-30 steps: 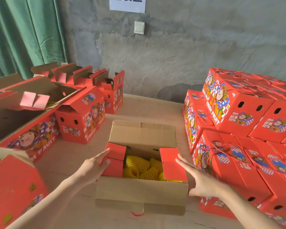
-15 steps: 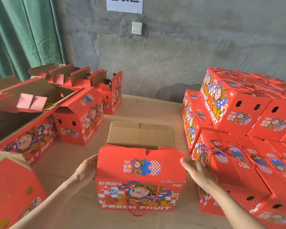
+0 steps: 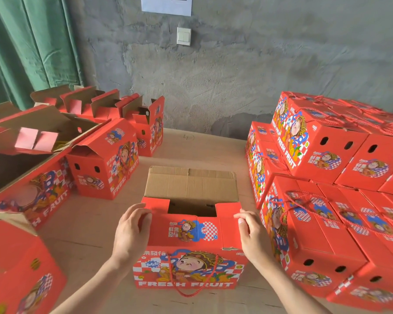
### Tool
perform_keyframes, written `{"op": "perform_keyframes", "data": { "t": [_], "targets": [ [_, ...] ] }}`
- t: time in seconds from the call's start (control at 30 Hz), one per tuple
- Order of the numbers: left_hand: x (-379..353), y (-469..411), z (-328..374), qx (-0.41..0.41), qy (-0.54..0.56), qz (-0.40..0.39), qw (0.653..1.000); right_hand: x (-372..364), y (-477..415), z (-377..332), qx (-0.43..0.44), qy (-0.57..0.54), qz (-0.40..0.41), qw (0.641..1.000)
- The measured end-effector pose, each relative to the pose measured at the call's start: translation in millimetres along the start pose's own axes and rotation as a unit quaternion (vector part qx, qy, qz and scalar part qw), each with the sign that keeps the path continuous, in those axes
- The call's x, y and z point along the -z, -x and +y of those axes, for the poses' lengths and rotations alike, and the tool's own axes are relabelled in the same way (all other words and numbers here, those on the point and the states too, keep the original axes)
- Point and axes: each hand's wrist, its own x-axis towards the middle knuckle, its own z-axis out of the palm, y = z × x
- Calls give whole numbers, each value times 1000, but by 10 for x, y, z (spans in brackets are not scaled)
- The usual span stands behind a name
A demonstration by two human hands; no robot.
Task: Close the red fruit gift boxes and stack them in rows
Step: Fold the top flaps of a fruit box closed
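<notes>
The printed red front flap is now folded back over the red cardboard fruit gift box sitting mid tan table, left hand and right hand curling close-set fingers round its corners, so uneven pushing could crease it against the upright brown back flap.

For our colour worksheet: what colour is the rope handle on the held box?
Red: the rope handle on the box, best in head view.

A packing room: stacked fruit gift boxes against a bare concrete wall.
</notes>
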Motion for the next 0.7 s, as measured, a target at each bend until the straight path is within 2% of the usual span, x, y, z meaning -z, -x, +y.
{"op": "perform_keyframes", "data": {
  "t": [0.13, 0.57, 0.7],
  "targets": [
    [2, -18, 13, -29, -9, 12, 999, -12, -16, -18, -5, -16, 6, 1000],
    [-4, -169, -17, 103, 31, -30, 994, 30, -95, -11, -62, -44, -25, 997],
    [5, -247, -38, 187, 72, -53, 978, 19, -145, 7, -115, -61, -33, 991]
  ]
}}
